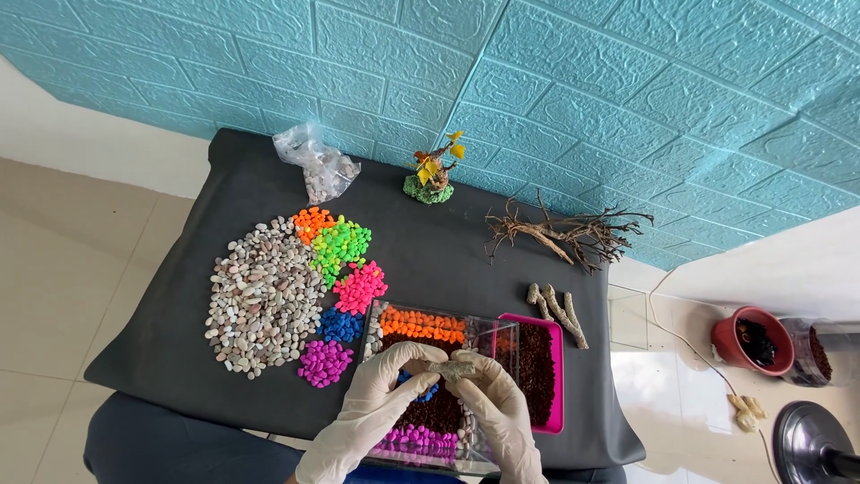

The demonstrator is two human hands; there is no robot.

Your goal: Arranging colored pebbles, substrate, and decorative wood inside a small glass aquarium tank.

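- Low in the middle of the frame, two gloved hands meet over a clear box (484, 330).
- The left hand (372, 408) and the right hand (497, 403) both pinch one small grey-brown stick piece (451, 367) between their fingertips. Each grip is pressed on an end of it, and it sits in the air just above the box.
- The box looks partly filled, I think. It has dark brown gravel (439, 412) in the middle, an orange row (421, 323) at the far side, a pink-purple row (417, 439) at the near side, and a few blue stones (421, 392) under the hands. The stick piece is not in yet.
- Just right of the box is one pink tray (557, 376) with brown gravel in it.
- On the black surface (448, 251), left of the box, I count six stone piles: one big grey-white pile (260, 300), then one each of orange (313, 222), green (340, 246), pink (360, 287), blue (340, 325) and purple (324, 361). Lots of stones are not used yet.
- Right of the box lie about three pale wood bits (560, 309), close together.
- Farther up is one dry branch (564, 235), not used yet.
- At the far edge are one little tree (434, 175) with yellow leaves and one clear bag (315, 161) of stones.
- On the floor at the right are one red pot (748, 341) and one jar (820, 351).
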